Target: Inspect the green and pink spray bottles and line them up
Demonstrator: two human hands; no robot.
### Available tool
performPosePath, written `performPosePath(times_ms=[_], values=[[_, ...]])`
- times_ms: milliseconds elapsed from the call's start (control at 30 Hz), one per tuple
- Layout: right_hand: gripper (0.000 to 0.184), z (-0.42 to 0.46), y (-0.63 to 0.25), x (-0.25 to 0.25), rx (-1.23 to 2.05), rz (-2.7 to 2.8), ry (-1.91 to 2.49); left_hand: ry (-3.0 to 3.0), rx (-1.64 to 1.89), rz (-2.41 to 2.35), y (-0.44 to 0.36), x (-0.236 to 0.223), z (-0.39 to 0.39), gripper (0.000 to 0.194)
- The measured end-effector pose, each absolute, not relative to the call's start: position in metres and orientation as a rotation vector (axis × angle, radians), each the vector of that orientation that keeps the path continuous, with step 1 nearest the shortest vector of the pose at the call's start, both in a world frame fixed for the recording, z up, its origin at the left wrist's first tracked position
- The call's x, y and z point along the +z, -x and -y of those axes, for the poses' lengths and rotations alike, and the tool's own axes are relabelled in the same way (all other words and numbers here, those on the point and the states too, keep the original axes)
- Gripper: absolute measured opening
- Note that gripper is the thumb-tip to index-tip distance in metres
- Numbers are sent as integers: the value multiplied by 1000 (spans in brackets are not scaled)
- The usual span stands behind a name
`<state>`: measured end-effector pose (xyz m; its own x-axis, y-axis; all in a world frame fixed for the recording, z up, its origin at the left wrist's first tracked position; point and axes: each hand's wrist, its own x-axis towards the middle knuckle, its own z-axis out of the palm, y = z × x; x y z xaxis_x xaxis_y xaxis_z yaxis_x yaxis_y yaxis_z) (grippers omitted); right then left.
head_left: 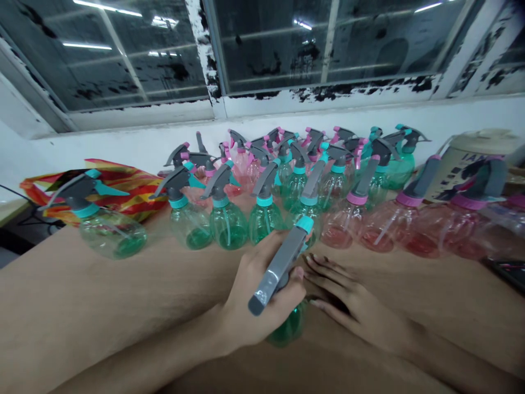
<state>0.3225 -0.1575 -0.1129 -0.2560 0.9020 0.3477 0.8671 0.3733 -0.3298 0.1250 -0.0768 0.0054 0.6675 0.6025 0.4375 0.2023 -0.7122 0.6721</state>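
Observation:
My left hand [246,303] is wrapped round the neck of a green spray bottle [288,328] near the front middle of the table. The bottle's grey trigger head with a turquoise nozzle tip rises above my fingers, and part of its body is hidden by the hand. Just right of it, my right hand [359,301] lies low over the tabletop, its fingers stretched out towards the bottle and holding nothing. Behind both hands stands a row of spray bottles, among them a green one [228,230] and a pink one [338,230], with coloured liquid at the bottom.
Another green spray bottle [110,235] stands apart at the left, before a red and yellow plastic bag [135,189]. Several more bottles crowd towards the wall under the windows. A cream container [447,164] is at the back right. A dark flat object [508,273] lies at the right edge.

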Motion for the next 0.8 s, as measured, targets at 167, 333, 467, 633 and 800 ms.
performPosePath(times_ms=[167,333,467,633,800], values=[[51,158,-322,-111,101,2174,1540,-2274,860,-590,-125,10,76,23],[48,158,-322,-109,125,2206,1562,-2297,870,-556,-124,15,76,9],[47,158,-321,-109,127,2191,1569,-2260,897,-524,-125,15,75,7],[47,158,-322,-109,103,2222,1586,-2244,882,-523,-125,14,76,20],[47,158,-321,-108,107,2220,1593,-2316,832,-644,-124,20,82,7]])
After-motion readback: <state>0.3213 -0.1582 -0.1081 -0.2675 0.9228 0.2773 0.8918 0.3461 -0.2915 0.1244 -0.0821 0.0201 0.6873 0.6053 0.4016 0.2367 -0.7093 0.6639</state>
